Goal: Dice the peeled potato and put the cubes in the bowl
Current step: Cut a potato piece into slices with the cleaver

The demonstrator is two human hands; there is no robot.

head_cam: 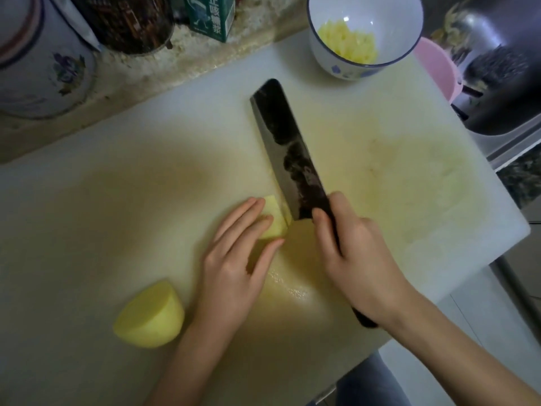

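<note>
Cubes (348, 45) lie in the bowl (328, 64), but your left hand (234, 256), fingers straight, presses a slab (275, 221), your right hand (357, 256) grips the knife (289, 159), and one half (149, 315) waits uncut.

Dim kitchen, soft light
Speckled stone bench (175, 68) carries a floral container (44, 60), dark jar (126, 22), green carton (213, 16); metal sink (506, 148) at right.

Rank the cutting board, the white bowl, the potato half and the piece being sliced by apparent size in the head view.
1. cutting board
2. white bowl
3. potato half
4. piece being sliced, partly hidden under the left hand, so its full size is unsure
</note>
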